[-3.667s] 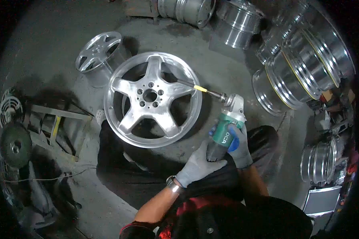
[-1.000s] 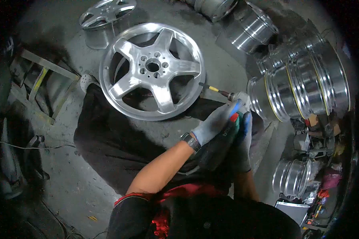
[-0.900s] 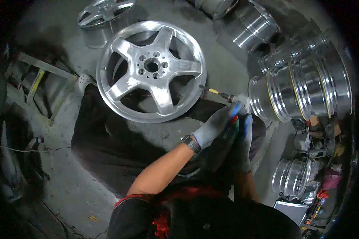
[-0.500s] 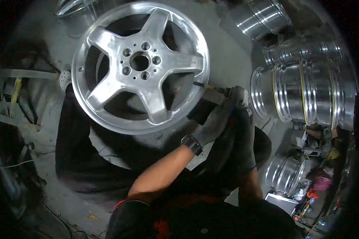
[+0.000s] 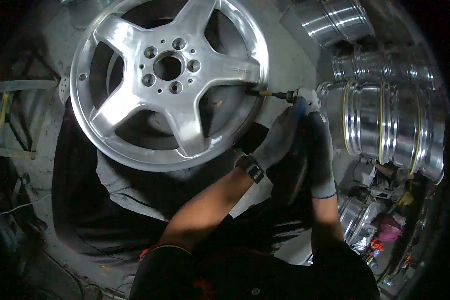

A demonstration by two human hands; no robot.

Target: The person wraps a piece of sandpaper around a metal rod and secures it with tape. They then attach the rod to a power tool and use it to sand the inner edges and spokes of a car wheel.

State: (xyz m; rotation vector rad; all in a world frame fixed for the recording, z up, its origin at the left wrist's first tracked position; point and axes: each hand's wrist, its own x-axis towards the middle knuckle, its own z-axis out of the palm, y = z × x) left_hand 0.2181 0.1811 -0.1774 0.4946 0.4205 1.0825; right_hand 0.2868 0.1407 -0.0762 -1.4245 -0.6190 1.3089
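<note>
A polished five-spoke wheel [image 5: 150, 107] lies face up before my crossed legs. Both my hands wear grey gloves and hold a handheld rotary tool [image 5: 280, 95] to the wheel's right. Its thin shaft points left, with the tip at the rim's inner edge beside the right spoke. My left hand [image 5: 282, 127], with a black watch at the wrist, is closed round the tool's front part. My right hand [image 5: 317, 117] is wrapped round its head and body from the right. The dark tool body between the gloves is partly hidden.
Shiny wheel barrels [image 5: 385, 120] stand in a row at the right, with more behind them. A metal frame [image 5: 27, 85] is at the far left. Cluttered items and a pink bundle [image 5: 390, 228] lie at the lower right. A cable [image 5: 22, 206] runs along the floor at left.
The wheel appears larger and shifted left in view. Both hands and the tool have moved slightly up and right, and the tool's shaft shows more plainly at the rim.
</note>
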